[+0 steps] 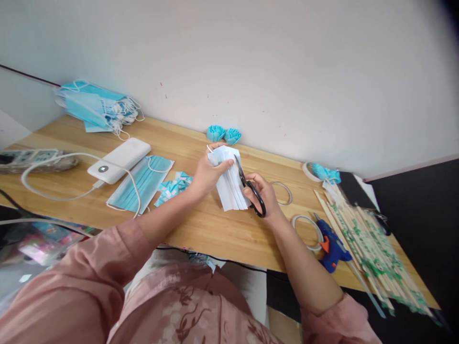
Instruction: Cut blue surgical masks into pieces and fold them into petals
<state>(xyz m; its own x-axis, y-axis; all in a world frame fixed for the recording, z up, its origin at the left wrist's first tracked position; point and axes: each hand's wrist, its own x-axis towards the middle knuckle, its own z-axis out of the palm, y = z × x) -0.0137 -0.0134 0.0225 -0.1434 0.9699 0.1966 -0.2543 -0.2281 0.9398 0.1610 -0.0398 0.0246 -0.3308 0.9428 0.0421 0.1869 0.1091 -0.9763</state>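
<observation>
My left hand [210, 172] grips a pleated face mask [229, 188] by its upper part, thumb on the pale side that faces me. A bit of white ear loop shows at its top left corner. My right hand [263, 193] is closed round the black handles of a pair of scissors [257, 197]. The scissors' blades lie along the mask's right edge, pointing up and left; whether they are cutting through cannot be made out. Behind the mask, two blue flower-shaped pieces [216, 133] sit by the wall. Small blue and white cut pieces [174, 187] lie left of the mask.
Left on the table [201, 234] are a flat blue mask [145, 181], a white power bank [120, 160] with a cable, and a pile of masks [95, 105]. Rightward lie tape rolls [307, 232], a blue glue gun [333, 246] and wrapped wooden sticks [373, 248].
</observation>
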